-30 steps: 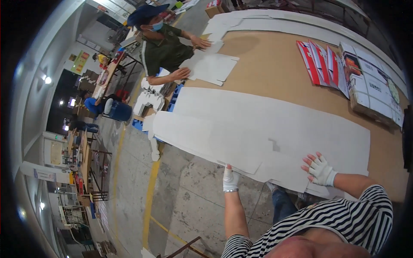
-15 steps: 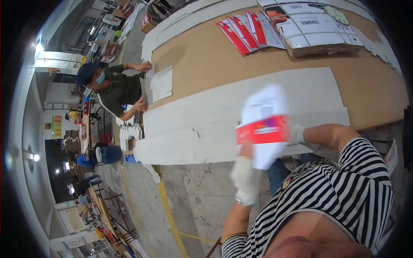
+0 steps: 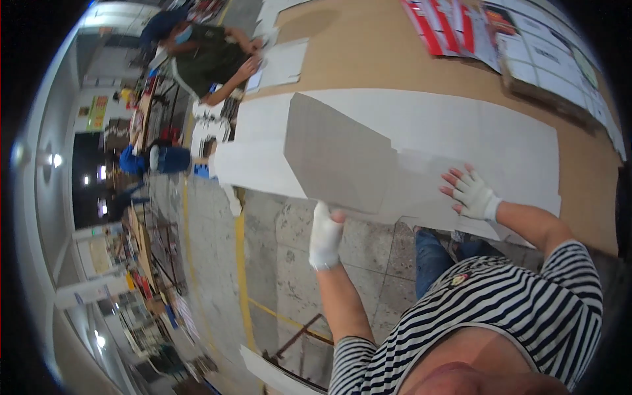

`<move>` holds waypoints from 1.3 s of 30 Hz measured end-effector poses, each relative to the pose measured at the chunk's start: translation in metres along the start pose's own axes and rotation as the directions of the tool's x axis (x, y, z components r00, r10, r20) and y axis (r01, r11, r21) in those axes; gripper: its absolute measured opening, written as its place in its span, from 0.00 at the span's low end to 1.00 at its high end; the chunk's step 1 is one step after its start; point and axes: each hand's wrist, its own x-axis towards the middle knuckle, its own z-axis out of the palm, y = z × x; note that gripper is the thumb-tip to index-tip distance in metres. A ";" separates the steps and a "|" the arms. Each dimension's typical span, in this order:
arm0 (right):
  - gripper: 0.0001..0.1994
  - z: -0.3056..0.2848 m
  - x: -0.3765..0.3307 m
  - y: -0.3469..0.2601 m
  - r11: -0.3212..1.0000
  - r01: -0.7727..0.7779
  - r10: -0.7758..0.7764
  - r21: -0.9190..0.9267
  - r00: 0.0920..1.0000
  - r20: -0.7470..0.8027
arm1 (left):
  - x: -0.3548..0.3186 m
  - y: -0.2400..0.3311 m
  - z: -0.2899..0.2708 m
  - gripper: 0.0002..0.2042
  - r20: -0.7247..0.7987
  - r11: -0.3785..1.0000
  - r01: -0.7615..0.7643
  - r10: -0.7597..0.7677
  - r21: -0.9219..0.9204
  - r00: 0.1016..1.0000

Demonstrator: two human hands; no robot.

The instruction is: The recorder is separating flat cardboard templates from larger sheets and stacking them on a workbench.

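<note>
My left hand (image 3: 326,237), in a white fingerless glove, is closed at the near edge of a raised cardboard sheet (image 3: 339,158). The grey face of this sheet shows, slanting up over the table; some of my left fingers are hidden at its edge. Off to the right, my right hand (image 3: 473,192), gloved the same way, has its fingers spread over the white cardboard (image 3: 474,125) that covers the near part of the table. Nothing is in that hand.
Several red-and-white printed pieces (image 3: 444,29) lie fanned beside a strapped white bundle (image 3: 553,59) at the far right. Across the table's left end, a co-worker (image 3: 214,56) handles a pale cardboard piece (image 3: 283,62). Brown board (image 3: 368,46) covers the tabletop.
The red-and-white printed piece has left my hands. My left hand has moved left and up to the cardboard, which is now raised; my right hand has opened over the white cardboard. The view has shifted.
</note>
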 end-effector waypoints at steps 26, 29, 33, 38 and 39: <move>0.33 -0.004 -0.025 -0.005 0.994 -0.083 0.084 -0.072 0.996 0.014 | -0.051 -0.056 0.194 0.22 0.617 0.002 -0.712 0.498 0.702 0.610; 0.33 -0.011 -0.029 -0.004 0.993 -0.095 0.098 -0.065 0.994 0.047 | -0.063 -0.059 0.211 0.23 0.633 0.087 -0.739 0.454 0.668 0.626; 0.33 -0.015 -0.029 -0.003 0.977 -0.199 0.212 -0.071 0.926 0.314 | -0.049 -0.061 0.156 0.24 0.395 0.271 -0.606 0.552 0.748 0.734; 0.35 -0.004 -0.030 -0.001 0.991 -0.135 0.136 -0.018 0.987 0.087 | 0.009 -0.080 0.010 0.33 -0.123 0.882 -0.292 0.265 -0.369 0.956; 0.36 -0.002 -0.030 0.000 0.992 -0.126 0.128 -0.029 0.989 0.077 | 0.018 -0.092 -0.011 0.35 -0.094 0.794 -0.301 0.297 -0.528 0.950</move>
